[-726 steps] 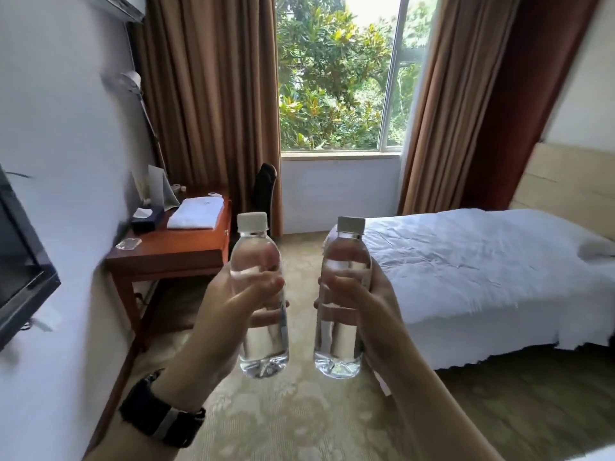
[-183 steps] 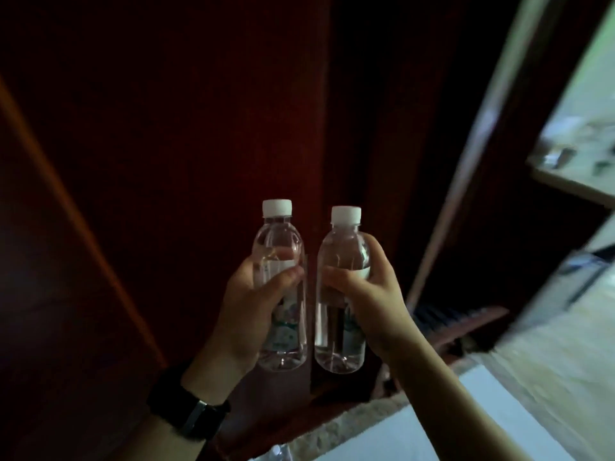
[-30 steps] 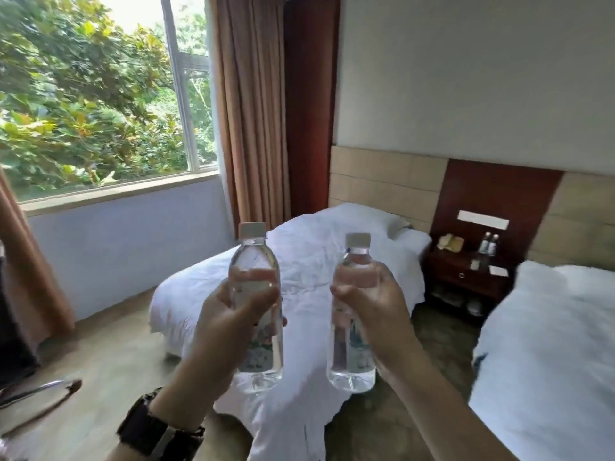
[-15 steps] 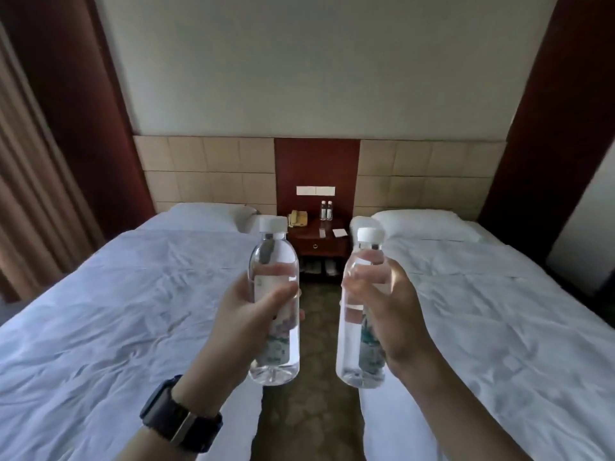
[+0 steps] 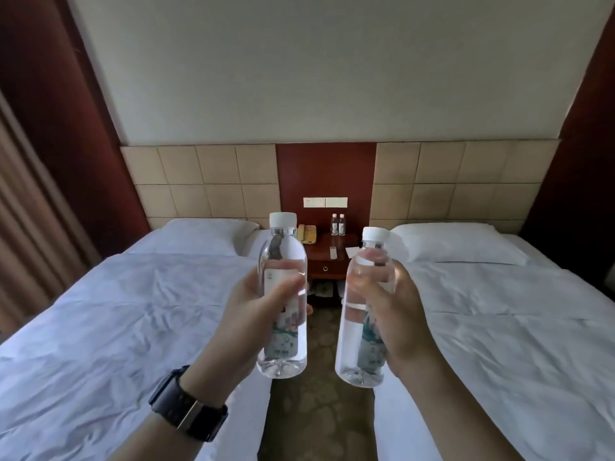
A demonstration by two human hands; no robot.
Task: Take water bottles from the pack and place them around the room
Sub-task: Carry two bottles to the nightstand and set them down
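The left hand (image 5: 253,314) is wrapped round one water bottle (image 5: 283,294), the right hand (image 5: 396,314) round another (image 5: 361,327), both upright and apart. Straight beyond the hands, between the beds, the nightstand (image 5: 327,257) already carries two bottles (image 5: 337,224) (so it looks served). Better to carry this pair elsewhere, keeping them vertical and gripped mid-body, and set each down base-first on a flat surface.

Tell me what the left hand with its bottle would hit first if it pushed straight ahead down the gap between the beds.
The left hand probably meets the nightstand first, near the yellow phone. The carpeted aisle before it looks free, though depth is uncertain.
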